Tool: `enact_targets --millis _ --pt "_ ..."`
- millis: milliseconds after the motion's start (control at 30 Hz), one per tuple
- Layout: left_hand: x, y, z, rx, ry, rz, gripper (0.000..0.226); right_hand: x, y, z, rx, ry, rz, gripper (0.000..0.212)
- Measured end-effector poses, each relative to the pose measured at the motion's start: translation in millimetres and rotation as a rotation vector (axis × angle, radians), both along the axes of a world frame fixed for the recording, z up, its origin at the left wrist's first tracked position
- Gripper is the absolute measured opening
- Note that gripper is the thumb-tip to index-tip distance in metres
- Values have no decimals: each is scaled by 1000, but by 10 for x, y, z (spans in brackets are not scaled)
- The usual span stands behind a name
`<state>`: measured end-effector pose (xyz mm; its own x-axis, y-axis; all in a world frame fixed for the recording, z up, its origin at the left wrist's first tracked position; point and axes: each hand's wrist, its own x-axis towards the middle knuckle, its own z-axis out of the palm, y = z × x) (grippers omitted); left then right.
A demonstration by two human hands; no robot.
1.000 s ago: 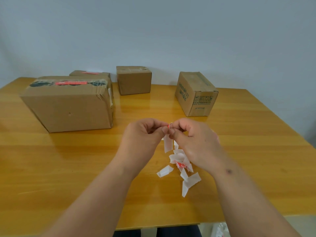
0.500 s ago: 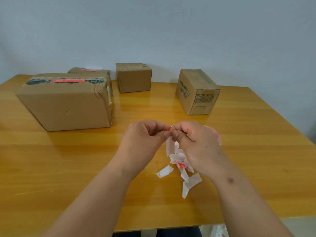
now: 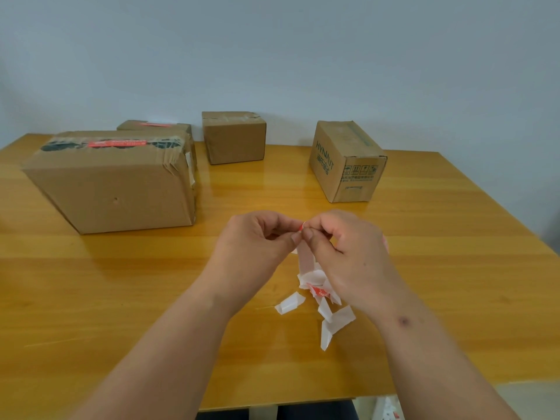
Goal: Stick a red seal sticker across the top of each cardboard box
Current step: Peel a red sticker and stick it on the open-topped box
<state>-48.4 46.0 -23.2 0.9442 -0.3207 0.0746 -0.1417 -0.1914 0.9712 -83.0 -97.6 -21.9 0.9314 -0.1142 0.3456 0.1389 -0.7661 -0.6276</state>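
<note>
box (image 3: 345, 160) marked hynaut, smaller print unreadable

Red sticker (image 3: 301, 227) mostly hidden between pinching fingers (image 3: 295, 236); far box's (image 3: 154, 126) body behind large box (image 3: 115, 180).

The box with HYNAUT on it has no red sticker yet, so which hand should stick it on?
Probably the right hand. The HYNAUT box sits on the table's right, nearer that hand than the left hand, and both pinch the red sticker.

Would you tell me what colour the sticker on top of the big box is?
Red, with faint pale print, on the big box's sticker; head view.
</note>
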Motion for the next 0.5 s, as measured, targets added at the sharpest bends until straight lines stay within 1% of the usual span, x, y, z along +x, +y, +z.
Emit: enact_targets --millis 133,300,400,500 --pt "2 -5 5 5 2 3 10 2 -23 -10 10 -8 16 23" --pt "-9 -13 -7 15 -5 28 13 9 -32 -37 -49 -11 19 21" --pt "-15 -23 -19 54 -37 35 16 0 -27 -54 -69 -9 7 23" --pt "-13 -46 -30 65 -31 81 16 -15 -22 -46 -74 3 -3 24"
